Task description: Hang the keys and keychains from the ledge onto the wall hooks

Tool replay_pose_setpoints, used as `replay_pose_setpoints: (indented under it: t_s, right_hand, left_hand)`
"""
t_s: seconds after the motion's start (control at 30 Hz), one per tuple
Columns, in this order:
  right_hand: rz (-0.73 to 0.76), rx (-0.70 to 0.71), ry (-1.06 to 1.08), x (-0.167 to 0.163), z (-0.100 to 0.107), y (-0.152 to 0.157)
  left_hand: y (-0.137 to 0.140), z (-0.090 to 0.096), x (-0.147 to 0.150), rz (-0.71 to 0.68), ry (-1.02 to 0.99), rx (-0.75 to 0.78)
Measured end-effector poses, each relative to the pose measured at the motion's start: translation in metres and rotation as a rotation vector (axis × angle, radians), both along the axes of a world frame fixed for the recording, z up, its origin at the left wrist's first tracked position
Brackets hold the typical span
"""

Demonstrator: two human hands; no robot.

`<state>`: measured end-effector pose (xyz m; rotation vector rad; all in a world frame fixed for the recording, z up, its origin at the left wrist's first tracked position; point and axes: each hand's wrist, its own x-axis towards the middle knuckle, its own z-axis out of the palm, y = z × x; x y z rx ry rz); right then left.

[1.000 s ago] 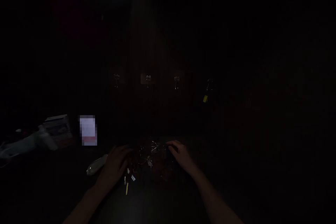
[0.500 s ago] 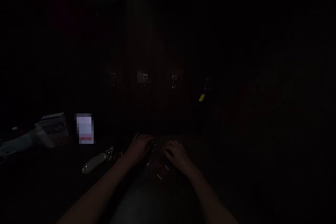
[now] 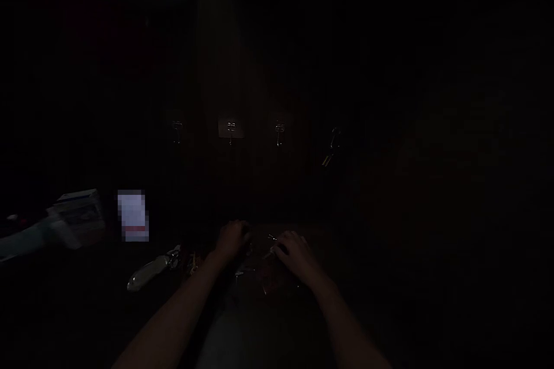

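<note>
The scene is very dark. My left hand (image 3: 234, 240), its fingers bent down and the tips in shadow, rests at the far part of the surface. Facing it, a short gap away, is my right hand (image 3: 295, 251), fingers curled and thumb toward the middle. A small shiny metal piece (image 3: 272, 250) shows at the right thumb; its kind is unclear. Between my forearms lie thin glinting bits (image 3: 240, 273) and a dim reddish flat piece (image 3: 269, 287). Whatever is under the fingers of either hand is hidden.
Left of my left arm lies a pale, long-handled object (image 3: 149, 274) with metal rings. Farther left are a bright blurred panel (image 3: 133, 214), a box (image 3: 82, 216) and pale cloth or plastic (image 3: 28, 239). Metal hooks (image 3: 279, 132) line the wall, a yellow-marked item (image 3: 327, 160) hanging at the right.
The view has shifted slightly, moving the background left. My hands are a little farther apart, and the glints between them have changed place. The yellow item has turned and shows less yellow.
</note>
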<state>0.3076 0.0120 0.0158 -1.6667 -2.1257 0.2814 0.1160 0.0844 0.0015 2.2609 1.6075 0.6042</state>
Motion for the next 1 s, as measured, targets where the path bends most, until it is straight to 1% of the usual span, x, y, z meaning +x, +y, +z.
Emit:
replay_pose_setpoints:
  t_s: [0.2,0.43,0.53,0.63,0.7,0.77,0.83,0.9,0.93,1.0]
  right_hand:
    - [0.014,0.044,-0.027,0.001,-0.007,0.003]
    - [-0.016,0.060,-0.020,-0.003,-0.007,0.002]
    - [-0.007,0.084,-0.023,-0.004,-0.007,0.002]
    - [0.007,0.136,-0.003,-0.007,-0.006,0.003]
    - [0.021,0.174,0.062,-0.011,-0.006,0.003]
    - [0.037,0.201,0.171,-0.018,-0.006,0.001]
    - [0.052,0.198,0.298,-0.026,-0.005,-0.002]
    - [0.071,0.152,0.420,-0.034,-0.004,-0.005]
    - [0.088,0.116,0.475,-0.038,-0.003,-0.007]
    - [0.124,0.044,0.568,-0.044,-0.001,-0.009]
  left_hand:
    - [-0.006,0.002,-0.005,0.013,-0.248,-0.020]
    - [-0.015,0.016,-0.018,0.147,-0.612,-0.025]
    - [-0.023,0.017,-0.023,0.178,-0.771,-0.096]
    - [-0.037,0.012,-0.025,0.196,-0.926,-0.200]
    - [-0.049,0.008,-0.024,0.190,-1.021,-0.262]
    - [-0.062,0.005,-0.023,0.176,-1.138,-0.329]
    - [-0.071,0.005,-0.021,0.163,-1.332,-0.440]
    - [-0.077,0.006,-0.020,0.146,-1.516,-0.552]
    - [-0.079,0.007,-0.020,0.136,-1.573,-0.591]
    - [-0.080,0.010,-0.019,0.114,-1.602,-0.627]
